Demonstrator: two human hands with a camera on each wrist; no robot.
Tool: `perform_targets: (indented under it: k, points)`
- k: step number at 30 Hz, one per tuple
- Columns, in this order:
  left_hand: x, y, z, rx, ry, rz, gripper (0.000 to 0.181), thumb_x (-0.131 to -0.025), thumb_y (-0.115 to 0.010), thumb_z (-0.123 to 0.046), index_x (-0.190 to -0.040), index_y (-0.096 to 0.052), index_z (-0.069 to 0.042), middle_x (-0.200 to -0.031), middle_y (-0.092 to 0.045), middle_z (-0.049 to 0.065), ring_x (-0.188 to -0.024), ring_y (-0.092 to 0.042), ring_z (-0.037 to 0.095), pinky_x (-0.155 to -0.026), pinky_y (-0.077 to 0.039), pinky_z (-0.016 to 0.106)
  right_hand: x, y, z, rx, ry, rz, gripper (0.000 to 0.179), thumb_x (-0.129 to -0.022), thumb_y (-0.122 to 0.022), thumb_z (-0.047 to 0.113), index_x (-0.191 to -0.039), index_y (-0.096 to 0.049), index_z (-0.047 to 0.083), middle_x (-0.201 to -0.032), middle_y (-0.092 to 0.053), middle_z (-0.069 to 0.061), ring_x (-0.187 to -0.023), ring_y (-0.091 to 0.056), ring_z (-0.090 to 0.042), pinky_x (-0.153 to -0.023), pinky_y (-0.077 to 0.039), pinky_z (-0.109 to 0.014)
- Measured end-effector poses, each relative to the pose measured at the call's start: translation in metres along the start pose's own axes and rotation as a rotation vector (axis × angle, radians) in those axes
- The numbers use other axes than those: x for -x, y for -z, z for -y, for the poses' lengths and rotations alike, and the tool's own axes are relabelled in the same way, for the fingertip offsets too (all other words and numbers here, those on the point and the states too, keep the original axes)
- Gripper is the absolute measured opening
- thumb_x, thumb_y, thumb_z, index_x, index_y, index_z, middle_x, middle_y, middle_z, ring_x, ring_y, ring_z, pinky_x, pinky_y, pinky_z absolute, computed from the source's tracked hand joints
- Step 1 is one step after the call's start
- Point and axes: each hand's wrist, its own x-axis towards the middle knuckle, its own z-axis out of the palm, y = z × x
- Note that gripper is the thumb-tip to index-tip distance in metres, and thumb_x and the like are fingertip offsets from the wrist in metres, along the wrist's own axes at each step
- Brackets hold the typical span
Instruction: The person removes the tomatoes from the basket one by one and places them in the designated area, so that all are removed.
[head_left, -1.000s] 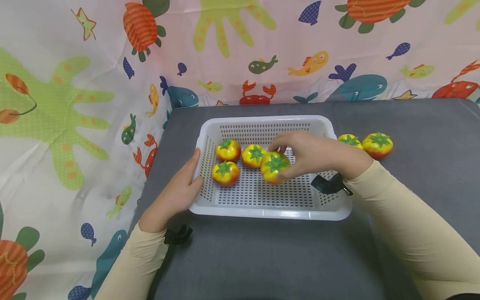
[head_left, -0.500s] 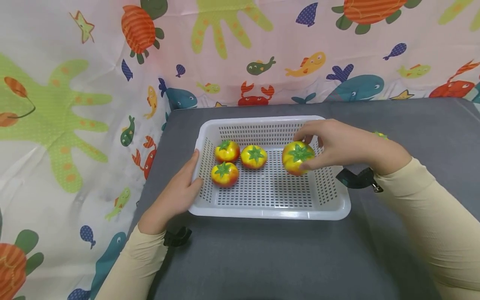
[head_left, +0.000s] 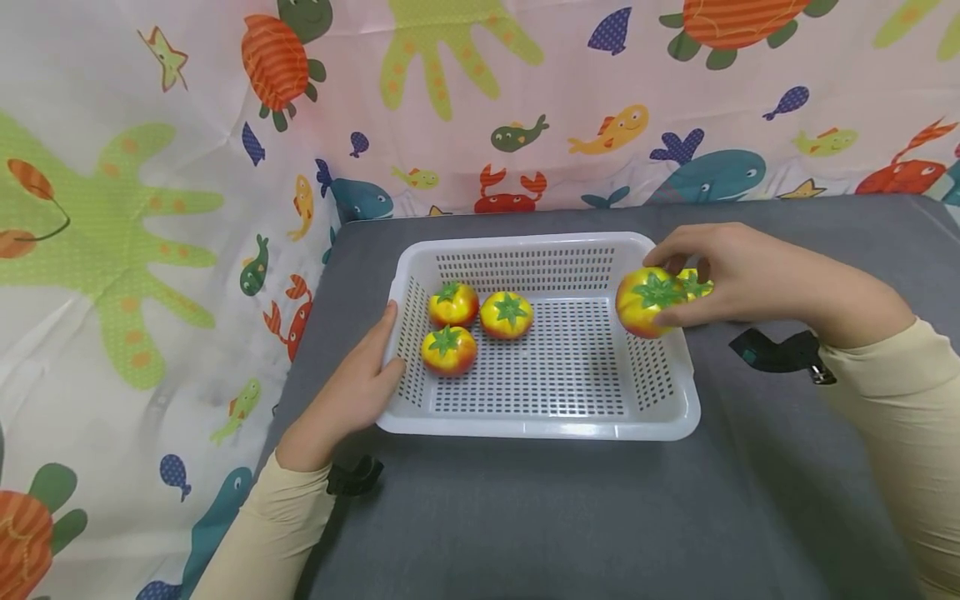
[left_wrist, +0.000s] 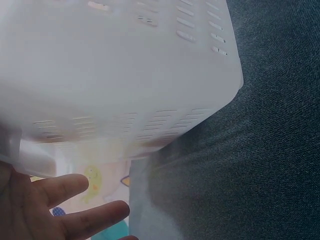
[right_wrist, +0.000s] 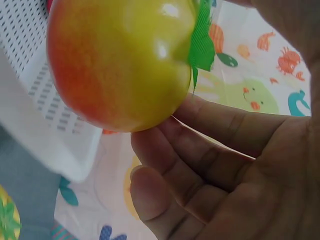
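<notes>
My right hand pinches a glossy yellow-red toy tomato with a green star-shaped leaf top, between thumb and fingers, over the right rim of a white perforated plastic basket. In the right wrist view the fingertips press the tomato's underside. At the basket's left end my left hand holds the rim, thumb over it and fingers along the outer wall; its fingers show spread below the rim in the left wrist view. Three similar tomatoes lie in the basket's left half.
Another tomato on the table to the right is partly hidden behind the right hand and the held one. The basket stands on a dark grey table. A curtain with sea-animal prints hangs behind and to the left.
My right hand has carried the tomato from the basket's middle rightward to its right rim. The left hand stays at the left rim, and the three tomatoes inside have not moved.
</notes>
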Motion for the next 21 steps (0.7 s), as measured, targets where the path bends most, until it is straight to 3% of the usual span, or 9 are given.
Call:
perform_targets:
  k: [8,21]
  points:
    - [0.001,0.0,-0.001,0.012,-0.001,-0.003,0.08,-0.105,-0.047,-0.02,-0.17,-0.001,-0.029,-0.176,-0.016,0.005,-0.128,-0.058,0.033,-0.09,-0.061,0.05,0.02,0.007,-0.028,-0.003,-0.085,-0.021,0.059,-0.077,-0.095,0.024,-0.128,-0.071,0.009,-0.115,-0.071,-0.006,-0.1,-0.061,-0.027,-0.065,-0.057,-0.026]
    - [0.001,0.0,-0.001,0.013,0.012,-0.002,0.081,-0.105,-0.047,-0.021,-0.17,-0.001,-0.03,-0.176,-0.015,0.005,-0.134,-0.053,0.033,-0.097,-0.058,0.054,0.036,-0.003,-0.062,0.051,-0.207,-0.037,0.068,-0.075,-0.096,0.034,-0.13,-0.07,0.004,-0.113,-0.068,-0.014,-0.096,-0.06,-0.03,-0.063,-0.054,-0.025]
